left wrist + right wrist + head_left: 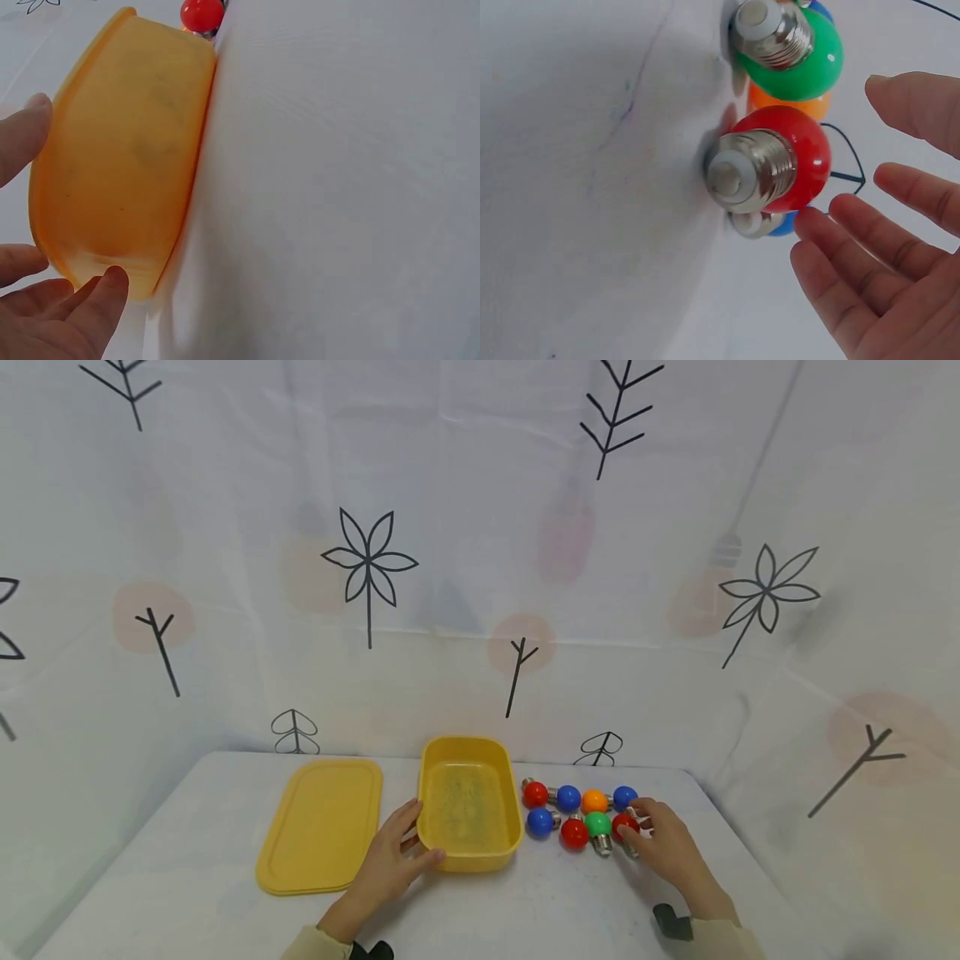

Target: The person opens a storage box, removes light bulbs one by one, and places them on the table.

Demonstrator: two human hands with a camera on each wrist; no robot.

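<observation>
My left hand (393,852) is at the near left corner of a yellow plastic container (470,863), its thumb by the front wall and its fingers along the left side. The left wrist view shows the container's translucent wall (127,165), with relaxed fingertips (112,281) right at it. My right hand (663,843) hovers beside a red light bulb (810,157) at the right end of a bulb group, fingers spread around it and not closed. Next to that bulb lie a green bulb (597,824) and a blue bulb (625,797).
A yellow lid (322,827) lies flat left of the container. More bulbs sit right of the container: an orange bulb (595,801), two red ones and two blue ones. A patterned cloth (450,685) hangs behind the white table (525,918).
</observation>
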